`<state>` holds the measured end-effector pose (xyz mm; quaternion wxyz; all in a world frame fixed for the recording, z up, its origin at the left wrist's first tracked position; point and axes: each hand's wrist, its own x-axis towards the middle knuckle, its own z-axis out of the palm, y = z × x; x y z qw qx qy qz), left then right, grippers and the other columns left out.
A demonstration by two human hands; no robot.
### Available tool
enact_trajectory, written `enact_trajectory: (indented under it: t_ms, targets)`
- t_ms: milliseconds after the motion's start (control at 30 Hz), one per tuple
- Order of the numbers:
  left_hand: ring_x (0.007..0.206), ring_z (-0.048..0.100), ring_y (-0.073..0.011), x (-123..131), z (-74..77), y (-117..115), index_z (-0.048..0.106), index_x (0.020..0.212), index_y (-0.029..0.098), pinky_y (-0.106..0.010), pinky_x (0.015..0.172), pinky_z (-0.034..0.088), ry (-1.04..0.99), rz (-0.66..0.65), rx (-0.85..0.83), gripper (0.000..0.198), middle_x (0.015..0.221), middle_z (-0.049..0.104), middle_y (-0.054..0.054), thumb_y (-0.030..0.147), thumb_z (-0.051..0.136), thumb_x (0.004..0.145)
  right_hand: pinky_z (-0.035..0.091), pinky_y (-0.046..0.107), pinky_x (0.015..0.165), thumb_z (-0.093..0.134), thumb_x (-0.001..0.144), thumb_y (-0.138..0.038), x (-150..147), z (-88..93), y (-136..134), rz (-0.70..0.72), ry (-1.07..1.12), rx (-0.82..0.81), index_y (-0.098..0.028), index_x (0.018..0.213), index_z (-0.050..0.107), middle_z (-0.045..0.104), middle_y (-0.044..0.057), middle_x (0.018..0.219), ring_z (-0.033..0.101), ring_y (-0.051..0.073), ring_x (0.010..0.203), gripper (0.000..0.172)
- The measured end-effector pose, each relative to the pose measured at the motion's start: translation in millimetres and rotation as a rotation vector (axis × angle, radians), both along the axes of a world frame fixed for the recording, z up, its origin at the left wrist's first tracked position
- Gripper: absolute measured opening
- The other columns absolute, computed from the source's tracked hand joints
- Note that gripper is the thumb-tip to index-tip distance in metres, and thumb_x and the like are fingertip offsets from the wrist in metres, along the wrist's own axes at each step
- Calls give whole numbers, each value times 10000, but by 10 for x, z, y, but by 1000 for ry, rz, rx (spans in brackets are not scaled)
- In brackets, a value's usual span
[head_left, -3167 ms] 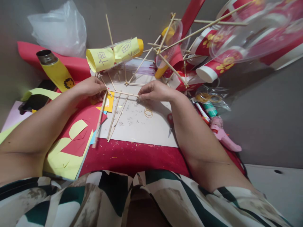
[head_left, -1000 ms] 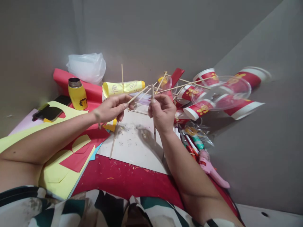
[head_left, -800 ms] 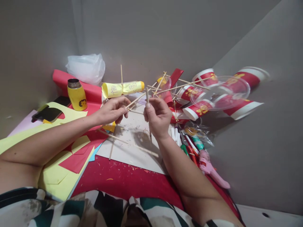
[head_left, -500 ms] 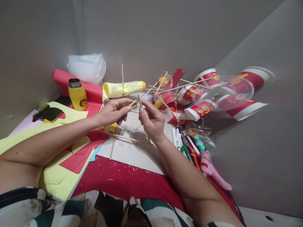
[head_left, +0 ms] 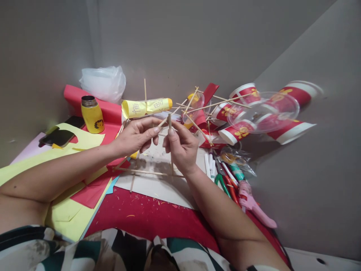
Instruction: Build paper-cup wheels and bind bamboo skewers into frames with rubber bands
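My left hand [head_left: 141, 136] pinches a thin wooden stick [head_left: 163, 122] that slants up to the right. Between thumb and fingers, my right hand [head_left: 182, 146] grips an upright wooden stick [head_left: 169, 120], close beside the other stick. Below both hands lies a frame of wooden sticks [head_left: 149, 172], with crossed pieces at its left; whether it joins the held sticks is hidden by my fingers. Under it is a white board [head_left: 158, 188]. Behind my hands rests a yellow paper roll [head_left: 148, 106] with written characters and a stick standing up from it.
To the left are a yellow bottle [head_left: 92, 114], a phone [head_left: 58, 137] and yellow paper [head_left: 66, 214]. Red paper cups [head_left: 239, 131], a clear plastic lid [head_left: 265, 113] and a stick structure [head_left: 197, 113] stand at right. Nearer are green-handled scissors [head_left: 221, 182] and a pink glue gun [head_left: 254, 205].
The stick in my right hand has turned from leaning left to nearly upright. My left hand has shifted slightly right, and the lower stick frame has tilted a little.
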<state>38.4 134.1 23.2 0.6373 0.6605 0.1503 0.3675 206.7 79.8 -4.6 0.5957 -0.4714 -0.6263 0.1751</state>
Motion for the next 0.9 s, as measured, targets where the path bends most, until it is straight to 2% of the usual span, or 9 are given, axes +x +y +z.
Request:
enact_trajectory:
  t_ms: [67, 133, 333, 433, 567, 667, 767, 900]
  targets:
    - [436, 493, -41, 5, 20, -46, 664, 1032, 174, -181, 404, 383, -51, -6, -45, 205, 749, 634, 27, 330, 713, 908, 485, 318, 445, 528, 983, -484, -35, 24, -26, 42, 17, 11, -297, 1278, 654, 604, -22, 649, 522, 135, 462, 372]
    - [451, 507, -42, 13, 41, -88, 653, 978, 161, -174, 407, 394, -85, -22, -91, 175, 760, 645, 18, 295, 726, 892, 500, 317, 452, 523, 997, -472, -62, 38, -48, 82, 11, 5, -291, 1299, 633, 624, -19, 671, 544, 132, 465, 369]
    - [387, 416, -27, 17, 90, -164, 655, 969, 146, -146, 361, 274, -52, -33, -219, 217, 614, 604, 39, 321, 752, 882, 551, 313, 496, 472, 1044, -482, -96, 36, -84, 155, -24, -3, -272, 1389, 568, 622, -16, 679, 610, 143, 518, 415]
    - [391, 441, -33, 17, 105, -179, 649, 826, 135, -145, 359, 251, -45, -20, -244, 318, 553, 561, 43, 404, 820, 822, 570, 311, 516, 479, 1050, -469, -104, 31, -94, 175, -37, -10, -272, 1428, 540, 635, -15, 696, 601, 139, 515, 431]
    - [391, 487, -47, 23, 119, -188, 592, 664, 141, -148, 353, 237, -8, 17, -248, 441, 499, 539, 36, 473, 868, 756, 595, 329, 565, 477, 1048, -473, -108, 24, -106, 201, -46, -75, -284, 1500, 462, 698, 15, 821, 613, 143, 539, 490]
    - [393, 523, -62, 30, 121, -178, 599, 644, 142, -150, 356, 260, -5, 58, -229, 398, 471, 524, 43, 413, 859, 777, 608, 349, 613, 479, 1046, -450, -114, 10, -112, 238, -36, -132, -277, 1538, 406, 686, 11, 790, 632, 162, 564, 526]
    - [353, 463, -43, 42, 114, -159, 626, 650, 133, -153, 356, 274, 15, 92, -203, 327, 469, 555, 32, 330, 804, 842, 612, 357, 645, 477, 1045, -418, -123, 9, -110, 258, -24, -192, -276, 1554, 376, 679, 11, 779, 639, 170, 580, 538]
    - [370, 464, -36, 61, 120, -112, 632, 665, 120, -140, 383, 323, 39, 151, -235, 275, 488, 582, 18, 201, 709, 916, 593, 319, 632, 538, 1019, -431, -49, 94, -66, 301, -49, -240, -257, 1494, 467, 678, 12, 798, 629, 151, 590, 511]
